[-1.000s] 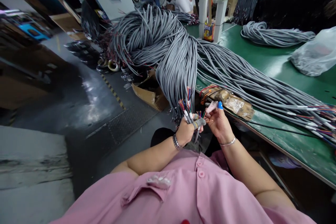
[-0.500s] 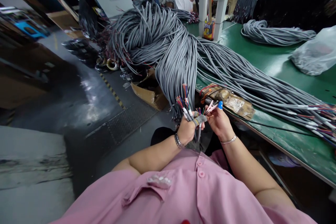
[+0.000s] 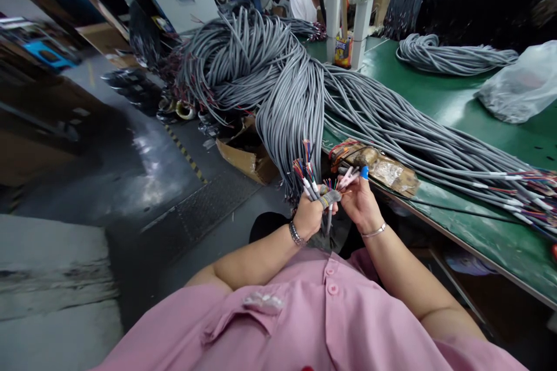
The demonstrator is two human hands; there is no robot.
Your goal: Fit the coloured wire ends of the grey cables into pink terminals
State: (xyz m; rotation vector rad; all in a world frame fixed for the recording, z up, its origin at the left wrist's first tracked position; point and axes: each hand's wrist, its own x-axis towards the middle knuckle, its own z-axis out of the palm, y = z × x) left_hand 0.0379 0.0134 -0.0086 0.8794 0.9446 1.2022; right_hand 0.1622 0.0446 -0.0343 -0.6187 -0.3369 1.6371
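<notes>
My left hand is closed around several grey cables, whose stripped ends fan out in coloured wires and point upward. Grey knitted covers wrap some of its fingers. Close on the right, my right hand pinches a small pink two-armed clip beside the thin coloured wires of one cable. A blue wrap covers one of the right fingertips. The clip's tips are too small to make out, and I cannot tell whether they touch a wire.
A thick heap of grey cables hangs over the end of the green table. More cables lie along it, beside a taped cardboard piece. An open carton stands on the floor. A person sits behind.
The pink clip's arms look closer together than before, and my right hand has shifted slightly. My left hand keeps its hold on the cables. The whole view has moved a little.
</notes>
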